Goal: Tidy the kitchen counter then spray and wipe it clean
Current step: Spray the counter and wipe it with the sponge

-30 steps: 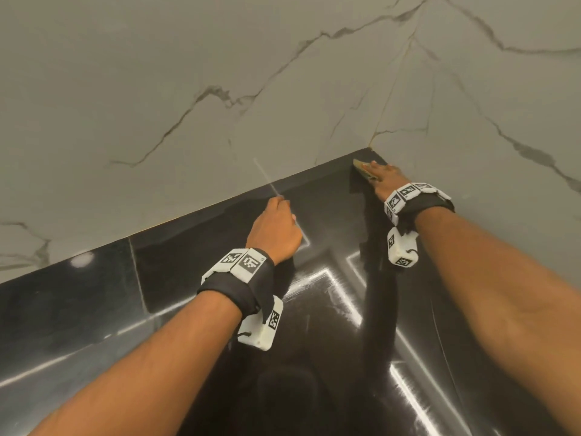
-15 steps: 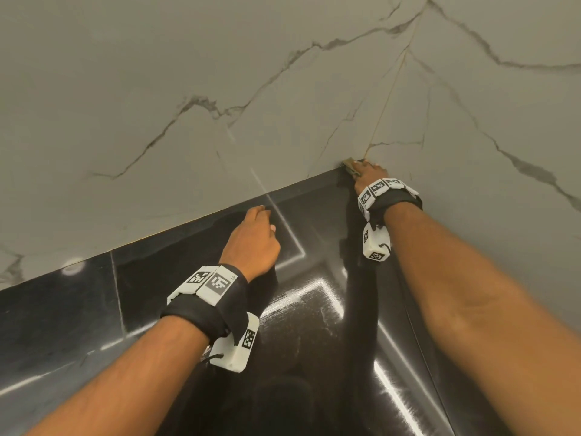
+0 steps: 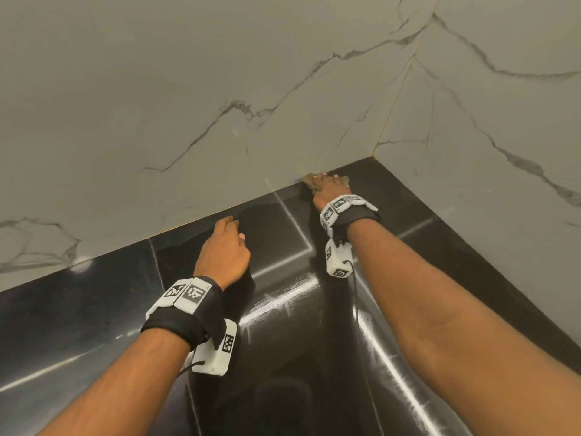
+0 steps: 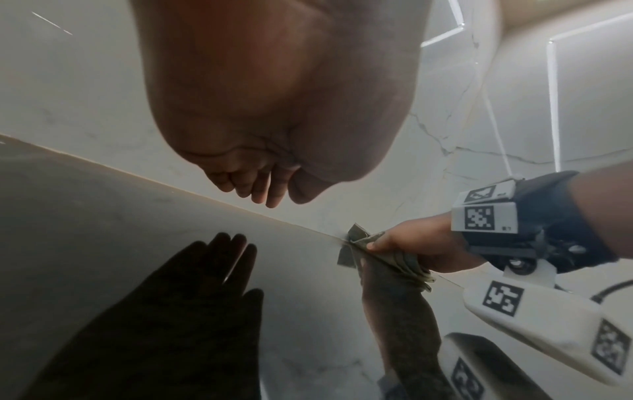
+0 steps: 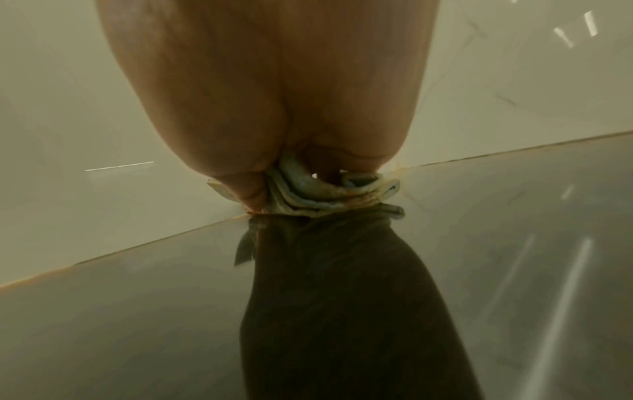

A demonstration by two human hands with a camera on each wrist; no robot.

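A glossy black counter (image 3: 94, 313) meets a grey marble wall (image 3: 188, 89). My right hand (image 3: 328, 188) grips a folded pale cloth (image 3: 309, 181) and presses it into the joint between counter and back wall, a little left of the corner. The left wrist view shows the thumb of the right hand (image 4: 411, 241) pinching the cloth (image 4: 363, 238). In the right wrist view the cloth (image 5: 308, 196) is bunched under the right hand (image 5: 267, 94). My left hand (image 3: 224, 247) hovers just above the counter, holding nothing. Its fingers (image 4: 246, 186) hang loosely.
Two marble walls close the counter in at the back and on the right and meet in a corner (image 3: 374, 157). Ceiling light strips reflect as bright lines (image 3: 283, 300) on the black surface. Nothing else stands on the visible counter.
My right hand has slid the cloth left along the back wall joint, away from the corner. My left hand has eased from a curled fist to loose fingers.
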